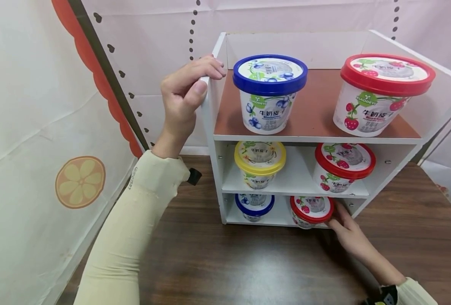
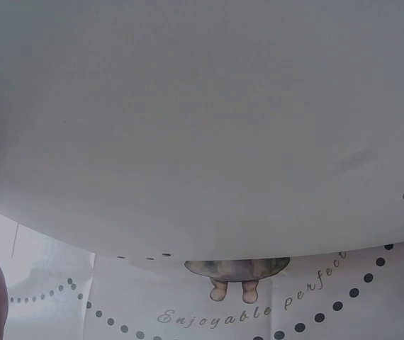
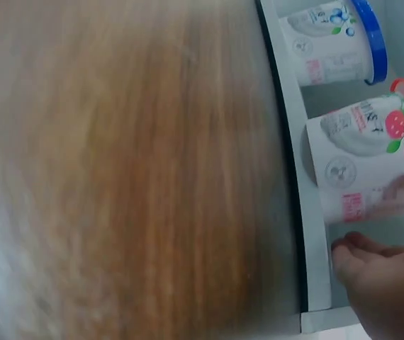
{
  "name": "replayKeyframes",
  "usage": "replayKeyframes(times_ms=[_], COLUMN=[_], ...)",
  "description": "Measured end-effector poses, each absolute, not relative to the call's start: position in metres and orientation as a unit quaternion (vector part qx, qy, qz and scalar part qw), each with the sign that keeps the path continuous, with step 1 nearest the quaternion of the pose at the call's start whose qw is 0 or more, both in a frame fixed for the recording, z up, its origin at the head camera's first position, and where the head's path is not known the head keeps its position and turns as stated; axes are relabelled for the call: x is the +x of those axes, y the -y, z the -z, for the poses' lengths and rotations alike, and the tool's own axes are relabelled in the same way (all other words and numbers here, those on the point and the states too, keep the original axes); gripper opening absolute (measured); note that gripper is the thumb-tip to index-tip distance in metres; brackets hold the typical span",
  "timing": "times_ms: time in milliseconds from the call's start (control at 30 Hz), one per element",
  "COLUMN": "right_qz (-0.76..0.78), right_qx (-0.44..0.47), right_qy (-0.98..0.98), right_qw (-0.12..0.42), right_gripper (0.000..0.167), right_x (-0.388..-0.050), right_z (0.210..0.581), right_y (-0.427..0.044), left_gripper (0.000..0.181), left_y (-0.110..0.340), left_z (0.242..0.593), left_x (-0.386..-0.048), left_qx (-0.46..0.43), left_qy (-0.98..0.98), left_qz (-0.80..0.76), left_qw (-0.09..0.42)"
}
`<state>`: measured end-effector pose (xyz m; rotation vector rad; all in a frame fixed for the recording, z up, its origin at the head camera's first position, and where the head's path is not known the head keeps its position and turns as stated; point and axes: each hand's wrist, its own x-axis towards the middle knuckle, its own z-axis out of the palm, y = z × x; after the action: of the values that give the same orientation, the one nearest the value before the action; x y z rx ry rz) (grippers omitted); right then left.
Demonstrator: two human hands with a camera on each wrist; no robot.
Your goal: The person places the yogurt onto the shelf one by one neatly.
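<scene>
A white three-level shelf unit [image 1: 286, 190] stands on the table, holding ice cream tubs. My left hand [image 1: 189, 87] grips the top edge of its left side panel, fingers bent over the rim and thumb outside. In the left wrist view, the white panel [image 2: 202, 127] fills most of the picture. On the bottom level, my right hand [image 1: 349, 233] is at the right side of a red-lidded strawberry tub [image 1: 312, 209]. The right wrist view shows one digit overlapping this tub [image 3: 365, 156] and other fingers [image 3: 354, 255] beside it, apart from its wall.
A blue-lidded blueberry tub [image 1: 253, 206] sits left on the bottom level. The middle level bears a yellow-lidded tub [image 1: 259, 165] and a red-lidded tub [image 1: 343, 167]. On top stand another blue-lidded tub [image 1: 269, 95] and red-lidded tub [image 1: 381, 95]. The wooden table [image 1: 263, 262] extends in front.
</scene>
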<state>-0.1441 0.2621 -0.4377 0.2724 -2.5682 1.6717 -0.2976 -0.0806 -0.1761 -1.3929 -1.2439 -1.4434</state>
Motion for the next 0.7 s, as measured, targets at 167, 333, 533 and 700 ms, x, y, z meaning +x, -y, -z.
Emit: replayKeyframes(times_ms=[167,333,533,700], right_qz=[-0.559,-0.548,-0.529,-0.503], right_qx=[0.071,0.066,0.052,0.044], right_qy=[0.825,0.833,0.846,0.861], right_qw=[0.037,0.041,0.032,0.054], right_gripper=[0.055,0.058,0.086,0.091], right_x=[-0.14,-0.134,-0.134,-0.138], right_z=[0.434,0.432,0.431,0.432], right_y=[-0.26,-0.258,-0.247,-0.237], left_gripper=[0.036,0.035,0.034,0.035], left_y=[0.08,0.08,0.08,0.081], left_z=[0.176,0.176,0.177,0.178], left_x=[-0.297,-0.296,-0.296,-0.297], left_qx=[-0.544,-0.542,-0.54,-0.542], left_qy=[0.488,0.488,0.49,0.491], left_qz=[0.566,0.568,0.567,0.566], left_qw=[0.382,0.381,0.382,0.382])
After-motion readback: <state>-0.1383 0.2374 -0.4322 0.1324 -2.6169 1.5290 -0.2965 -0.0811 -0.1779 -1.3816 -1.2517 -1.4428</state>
